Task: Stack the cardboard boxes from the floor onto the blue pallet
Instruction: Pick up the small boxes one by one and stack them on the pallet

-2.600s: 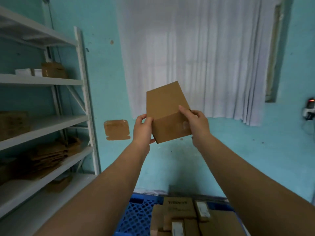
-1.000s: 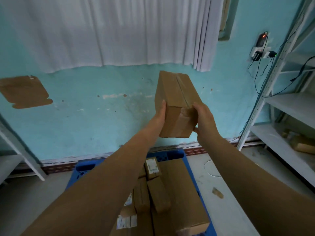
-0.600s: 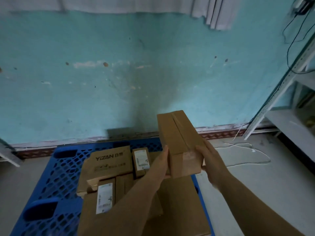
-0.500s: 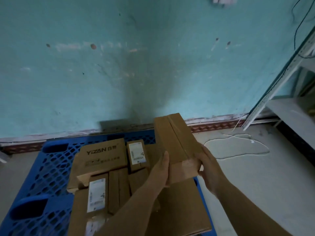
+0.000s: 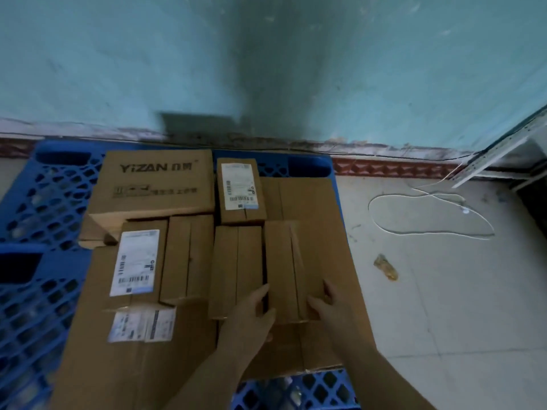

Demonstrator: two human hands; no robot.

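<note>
flanking the small box [image 5: 288, 270], both hands [image 5: 251, 313] flat-fingered against its sides

Pallet [image 5: 44, 202]: bright blue, open lattice pattern. Boxes [image 5: 236, 267]: plain brown cardboard; two carry white labels [image 5: 134, 261] with black barcodes (a thin blue strip at the bottom edge, apparently). Largest box [image 5: 157, 182]: dark "YIZAN" lettering. Wall [image 5: 118, 60]: turquoise. Skirting [image 5: 393, 167]: red-brown diamond pattern. Floor [image 5: 461, 291]: pale grey. Cord [image 5: 429, 214]: white.
</note>
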